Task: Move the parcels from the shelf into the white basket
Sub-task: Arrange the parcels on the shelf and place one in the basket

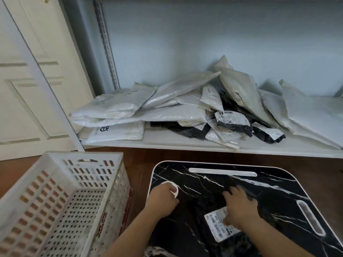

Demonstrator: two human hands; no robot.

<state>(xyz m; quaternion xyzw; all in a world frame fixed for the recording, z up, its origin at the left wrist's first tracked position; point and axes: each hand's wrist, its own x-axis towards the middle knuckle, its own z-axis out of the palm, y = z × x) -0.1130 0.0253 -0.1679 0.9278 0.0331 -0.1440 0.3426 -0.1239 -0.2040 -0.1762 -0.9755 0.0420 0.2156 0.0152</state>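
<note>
A heap of white and black plastic mailer parcels (pixel 194 108) lies on the low white shelf (pixel 167 142), the flat white bags stacked at its left end and the black ones with printed labels in the middle; more white bags lean against the pale wall at the right. One black plastic parcel with a white printed label (pixel 219 227) lies apart from the heap, on the black marble-patterned lap table with a white rim (pixel 278 191) that stands in front of the shelf. The right hand (pixel 239 206) rests on top of this parcel, fingers spread and pressing flat, its grip apart. The left hand (pixel 163 199) sits at the table's left edge beside a round white-rimmed recess; its fingers curl under, and I cannot tell whether they hold anything. The white perforated plastic basket (pixel 55 201) stands on the dark wooden floor (pixel 137 154) just to the left of the table, with no parcel visible inside. A cream panelled door (pixel 27 80) stands behind the basket.
</note>
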